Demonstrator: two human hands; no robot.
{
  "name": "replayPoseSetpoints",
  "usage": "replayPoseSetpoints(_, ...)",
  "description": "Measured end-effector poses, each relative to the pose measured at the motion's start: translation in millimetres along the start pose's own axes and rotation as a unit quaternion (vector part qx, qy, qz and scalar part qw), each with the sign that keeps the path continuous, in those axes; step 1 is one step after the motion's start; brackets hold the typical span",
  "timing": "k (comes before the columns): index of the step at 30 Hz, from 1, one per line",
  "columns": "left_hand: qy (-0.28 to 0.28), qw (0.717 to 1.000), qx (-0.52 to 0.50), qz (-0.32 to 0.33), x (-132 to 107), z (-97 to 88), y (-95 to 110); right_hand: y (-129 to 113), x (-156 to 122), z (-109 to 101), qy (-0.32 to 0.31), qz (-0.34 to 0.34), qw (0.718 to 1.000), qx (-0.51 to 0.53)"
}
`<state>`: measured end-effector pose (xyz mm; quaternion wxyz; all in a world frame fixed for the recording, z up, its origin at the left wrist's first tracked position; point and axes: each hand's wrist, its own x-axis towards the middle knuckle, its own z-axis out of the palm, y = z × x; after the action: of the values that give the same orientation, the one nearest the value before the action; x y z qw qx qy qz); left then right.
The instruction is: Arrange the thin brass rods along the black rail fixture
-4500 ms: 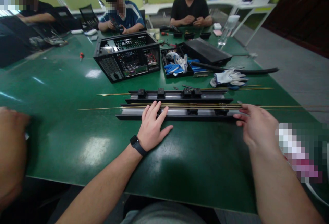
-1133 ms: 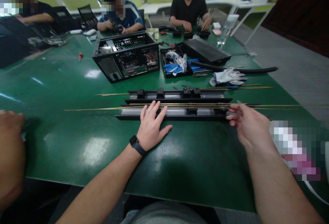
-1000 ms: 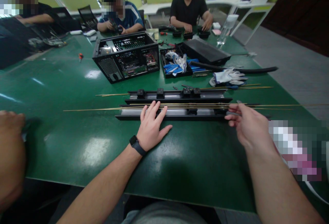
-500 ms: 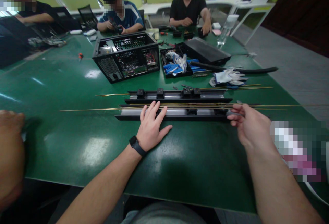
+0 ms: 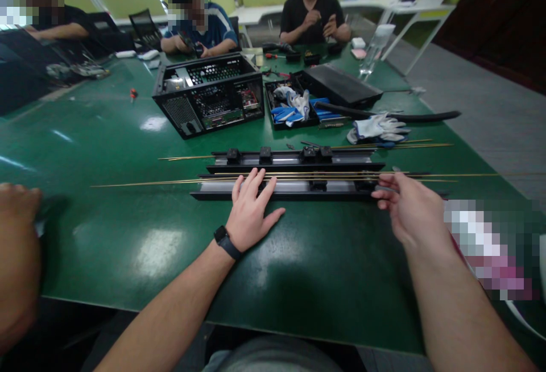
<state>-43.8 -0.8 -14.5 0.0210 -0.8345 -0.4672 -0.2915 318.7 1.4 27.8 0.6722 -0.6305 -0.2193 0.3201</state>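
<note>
Two long black rails lie side by side across the green table (image 5: 128,247). My left hand (image 5: 251,213) lies flat and open, fingers pressing on the near rail (image 5: 324,189). Thin brass rods (image 5: 149,181) run along the near rail and stick out far to the left. My right hand (image 5: 407,204) is at the rail's right end, its fingers pinched on one brass rod. The far rail (image 5: 294,158) carries small black clips and has more brass rods beside it.
An open black computer case (image 5: 209,93) stands behind the rails. Beside it are a black tray of gloves (image 5: 294,104), a flat black panel (image 5: 341,85), a black hose (image 5: 409,116) and white gloves (image 5: 377,128). Three people sit at the far edge. Another person's arm (image 5: 19,252) is at left.
The brass rod in my right hand has slid leftward through the near rail, its left tip reaching farther out. My right hand shifted slightly left. My left hand has stayed put.
</note>
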Motion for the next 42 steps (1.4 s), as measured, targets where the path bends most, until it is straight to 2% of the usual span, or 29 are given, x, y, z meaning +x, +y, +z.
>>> replayPoseSetpoints(4,0.004,1.0,0.003,0.004,0.3,0.1,0.6,-0.6,1.7,-0.7,0.042,-0.008,0.999,0.004)
replayPoseSetpoints(10,0.001,1.0,0.001,-0.005,0.5,0.3,1.2,1.5,3.0,-2.3,-0.001,0.0,1.0,-0.008)
replayPoseSetpoints(14,0.002,1.0,-0.004,-0.006,0.1,0.6,0.8,3.7,2.0,-1.7,0.022,-0.009,1.0,-0.003)
replayPoseSetpoints(19,-0.002,1.0,-0.003,-0.004,-0.2,0.9,0.5,4.3,0.7,-0.8,-0.006,-0.012,1.0,-0.011)
replayPoseSetpoints(24,0.001,1.0,-0.001,-0.003,0.2,0.5,1.3,3.1,2.4,-1.8,0.021,-0.002,1.0,-0.013)
replayPoseSetpoints(29,-0.004,1.0,-0.001,-0.006,0.2,-0.1,1.7,3.7,0.8,-2.1,-0.009,-0.015,1.0,-0.017)
replayPoseSetpoints(34,0.003,1.0,0.002,0.0,0.0,0.1,0.8,0.5,-0.6,-0.8,0.022,-0.011,1.0,-0.008)
replayPoseSetpoints(39,-0.003,1.0,0.001,-0.001,0.2,0.3,0.1,-1.5,-2.0,-0.1,-0.01,-0.006,1.0,-0.011)
replayPoseSetpoints(42,0.001,1.0,0.002,-0.002,0.1,0.6,0.2,-2.5,-0.1,-0.6,0.021,0.001,1.0,-0.003)
